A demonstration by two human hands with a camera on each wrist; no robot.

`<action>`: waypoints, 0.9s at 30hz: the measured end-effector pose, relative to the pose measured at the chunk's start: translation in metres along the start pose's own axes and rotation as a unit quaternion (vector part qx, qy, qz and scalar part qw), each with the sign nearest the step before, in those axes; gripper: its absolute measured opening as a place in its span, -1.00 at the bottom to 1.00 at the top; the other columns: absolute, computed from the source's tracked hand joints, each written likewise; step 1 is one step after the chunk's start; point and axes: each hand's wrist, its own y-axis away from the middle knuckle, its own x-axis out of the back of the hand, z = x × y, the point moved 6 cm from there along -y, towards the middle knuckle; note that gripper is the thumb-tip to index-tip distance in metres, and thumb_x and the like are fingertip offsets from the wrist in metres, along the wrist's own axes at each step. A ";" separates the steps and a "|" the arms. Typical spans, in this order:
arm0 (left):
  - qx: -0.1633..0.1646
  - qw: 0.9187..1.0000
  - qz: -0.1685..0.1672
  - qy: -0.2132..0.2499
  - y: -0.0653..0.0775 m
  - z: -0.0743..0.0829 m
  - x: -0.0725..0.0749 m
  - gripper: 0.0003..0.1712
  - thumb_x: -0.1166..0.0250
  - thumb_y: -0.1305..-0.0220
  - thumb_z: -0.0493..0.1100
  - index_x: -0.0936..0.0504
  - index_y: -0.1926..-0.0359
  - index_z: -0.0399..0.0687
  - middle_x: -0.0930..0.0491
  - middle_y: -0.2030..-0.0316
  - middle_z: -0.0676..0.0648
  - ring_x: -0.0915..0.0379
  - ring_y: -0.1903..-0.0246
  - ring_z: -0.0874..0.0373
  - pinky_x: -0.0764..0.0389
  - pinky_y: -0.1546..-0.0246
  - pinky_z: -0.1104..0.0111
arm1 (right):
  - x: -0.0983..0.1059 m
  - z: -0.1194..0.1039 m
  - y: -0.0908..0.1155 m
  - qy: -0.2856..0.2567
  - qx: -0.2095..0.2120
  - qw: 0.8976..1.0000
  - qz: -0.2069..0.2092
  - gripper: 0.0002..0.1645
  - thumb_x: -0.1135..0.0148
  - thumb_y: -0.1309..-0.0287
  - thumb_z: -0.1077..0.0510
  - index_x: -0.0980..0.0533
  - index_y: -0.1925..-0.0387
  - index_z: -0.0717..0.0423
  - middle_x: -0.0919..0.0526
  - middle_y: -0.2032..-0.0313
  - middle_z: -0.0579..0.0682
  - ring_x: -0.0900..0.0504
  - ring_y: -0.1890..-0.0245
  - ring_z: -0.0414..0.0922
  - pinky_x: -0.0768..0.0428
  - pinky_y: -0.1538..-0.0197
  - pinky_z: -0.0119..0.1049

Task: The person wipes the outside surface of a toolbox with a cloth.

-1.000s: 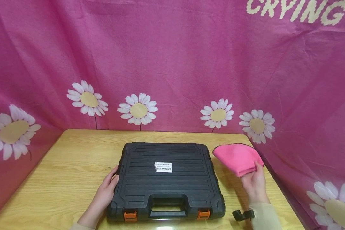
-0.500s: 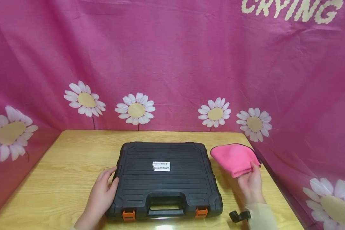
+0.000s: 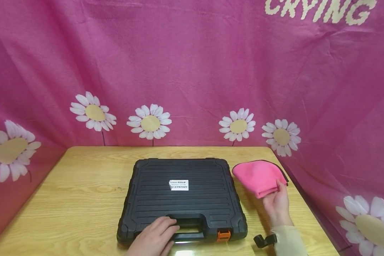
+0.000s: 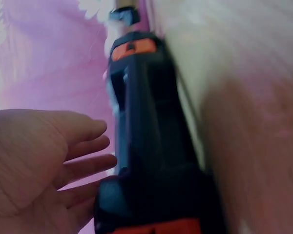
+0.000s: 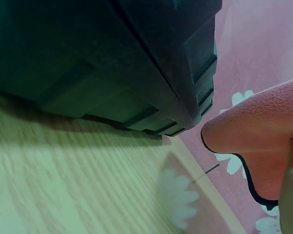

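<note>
A black hard plastic tool case (image 3: 185, 201) lies flat on the table, its carry handle (image 3: 189, 236) toward me. My left hand (image 3: 155, 237) is over the case's front left part, fingertips near the handle opening. In the left wrist view its fingers are loosely extended beside the handle and hold nothing; whether they touch it I cannot tell. My right hand (image 3: 276, 204) holds a folded pink cloth (image 3: 257, 176) with dark edging, thumb on top, to the right of the case. The right wrist view shows that cloth (image 5: 254, 131) beside the case's corner.
An orange latch (image 3: 224, 235) is visible at the case's front right; my left hand hides the other in the head view. A white label (image 3: 179, 185) sits on the lid. A wooden table (image 3: 83, 185) stands against a pink flowered curtain (image 3: 185, 71).
My left hand has left the case's left side and moved right, over the front near the handle. My right hand keeps holding the cloth in about the same place. The view has shifted slightly.
</note>
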 end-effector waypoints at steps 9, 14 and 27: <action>-0.043 0.995 -0.077 -0.050 -0.012 0.020 -0.029 -0.48 -0.14 -0.31 0.25 -0.57 -0.03 -0.04 -0.58 0.16 0.06 -0.49 0.18 0.22 -0.57 0.16 0.40 | 0.003 0.002 -0.001 -0.007 0.003 1.000 0.022 -0.64 0.44 -0.53 -0.01 0.02 -0.27 -0.25 0.06 -0.39 -0.35 0.14 -0.46 -0.41 0.10 -0.45 -0.51; -0.008 0.992 -0.109 -0.064 -0.017 0.026 -0.041 -0.16 0.13 -0.25 0.52 -0.56 -0.06 -0.07 -0.58 0.28 0.04 -0.50 0.36 0.22 -0.56 0.33 0.43 | 0.004 0.003 0.000 -0.015 0.012 1.000 0.008 -0.65 0.45 -0.53 0.02 0.01 -0.26 -0.22 0.07 -0.40 -0.35 0.19 -0.47 -0.40 0.15 -0.46 -0.50; 0.072 0.985 -0.150 -0.041 -0.026 0.021 -0.059 -0.23 0.02 -0.05 0.62 -0.42 0.22 0.04 -0.34 0.49 0.08 -0.14 0.63 0.26 -0.23 0.61 0.42 | 0.004 0.003 -0.001 0.012 0.010 1.000 0.011 -0.67 0.46 -0.52 0.01 -0.01 -0.23 -0.19 -0.09 -0.25 -0.30 0.17 -0.47 -0.37 0.14 -0.46 -0.49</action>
